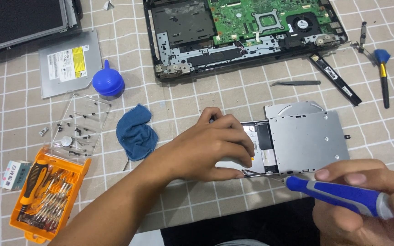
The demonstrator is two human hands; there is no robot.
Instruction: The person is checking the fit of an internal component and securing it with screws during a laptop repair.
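- While the left hand (215, 146) lies curled over the near-left end of the silver optical drive (306, 136), fingers pressed down on its partly slid-out tray, the drive rests flat on the checked tablecloth (197, 91) near the table's front edge.
- The right hand (370, 200) is wrapped tightly around the blue-and-grey screwdriver (338, 193), whose thin shaft points at the drive's front edge, just beside the left thumb.
- The drive looks like thin sheet metal: probably light and stiff, but its lid could dent and the tray seems fragile, so I would judge the flat side edges of the casing the safest hold, not the tray.
- The smooth metal may slide on the cloth, so pressing down from above seems sensible.
- Nearby: a blue cloth (135, 132) just left of the forearm, a blue dust blower (108, 82), a second optical drive (69, 64), an orange bit set (46, 196) with its clear lid holding small screws, tweezers (295, 83), a brush (382, 75) and the opened laptop base (247, 32) with its green board, well apart at the back.
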